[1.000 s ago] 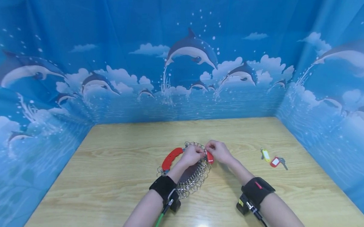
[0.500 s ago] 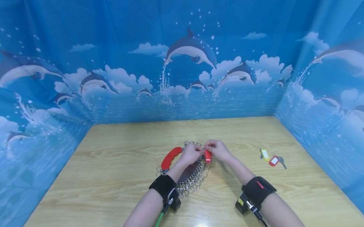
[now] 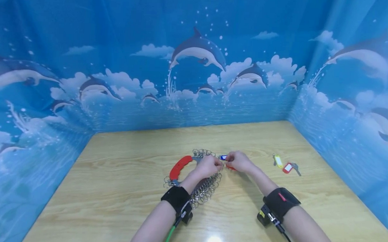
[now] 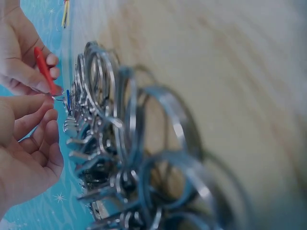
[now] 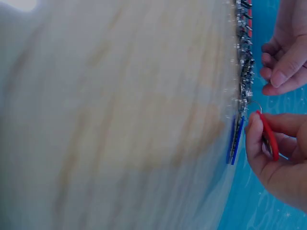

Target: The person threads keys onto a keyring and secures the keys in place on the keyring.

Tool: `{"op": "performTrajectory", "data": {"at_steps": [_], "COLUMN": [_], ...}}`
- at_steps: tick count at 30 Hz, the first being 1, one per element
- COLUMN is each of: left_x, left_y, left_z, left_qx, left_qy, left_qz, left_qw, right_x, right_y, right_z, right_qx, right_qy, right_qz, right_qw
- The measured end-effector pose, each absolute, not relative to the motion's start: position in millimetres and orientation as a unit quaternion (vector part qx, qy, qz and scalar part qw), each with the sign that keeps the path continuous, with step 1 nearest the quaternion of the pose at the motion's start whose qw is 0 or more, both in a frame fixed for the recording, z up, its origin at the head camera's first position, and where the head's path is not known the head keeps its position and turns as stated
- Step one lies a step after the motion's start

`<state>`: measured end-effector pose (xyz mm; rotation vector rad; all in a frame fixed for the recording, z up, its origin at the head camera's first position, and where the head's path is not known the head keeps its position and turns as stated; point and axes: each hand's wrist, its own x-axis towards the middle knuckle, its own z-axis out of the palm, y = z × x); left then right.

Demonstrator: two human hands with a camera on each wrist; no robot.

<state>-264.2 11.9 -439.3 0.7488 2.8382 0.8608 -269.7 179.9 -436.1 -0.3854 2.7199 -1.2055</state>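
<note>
A large key holder with a curved red handle (image 3: 178, 167) lies on the table, its edge lined with several metal rings (image 3: 204, 192). My right hand (image 3: 240, 161) pinches a red key tag (image 5: 272, 136) between thumb and fingers, a thin wire ring at its end reaching toward the holder's rings. Over the holder, my left hand (image 3: 208, 166) has loosely curled fingers close to that wire ring; nothing shows between them in the right wrist view. A blue key tag (image 3: 223, 157) sits at the holder's far right edge, just beside my right fingertips.
On the right of the wooden table (image 3: 120, 204) lie a yellow key tag (image 3: 278, 161) with a key and a red-framed key tag (image 3: 287, 168) with a key (image 3: 296, 169). A blue dolphin-print curtain (image 3: 135, 69) stands behind and along both sides.
My right hand has moved right with the red tag and tilted it. The blue tag has come into view. My left hand has shifted slightly nearer and right along the holder's edge.
</note>
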Motion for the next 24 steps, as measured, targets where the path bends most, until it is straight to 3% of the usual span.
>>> {"op": "performTrajectory", "data": {"at_steps": [16, 20, 24], "left_x": [-265, -262, -256], "left_y": [-4, -3, 2], "left_z": [-436, -430, -420], "left_qx": [0.249, 0.251, 0.261], "left_qy": [0.931, 0.935, 0.941], "left_qz": [0.265, 0.245, 0.192], "left_qw": [0.024, 0.045, 0.094], "right_x": [-270, -269, -270], "right_y": [187, 190, 203], "right_z": [-438, -433, -428], "right_qx": [-0.111, -0.094, -0.093], "right_qy": [0.963, 0.97, 0.972], "right_qz": [-0.236, -0.215, -0.217], "right_qw": [0.062, 0.058, 0.014]}}
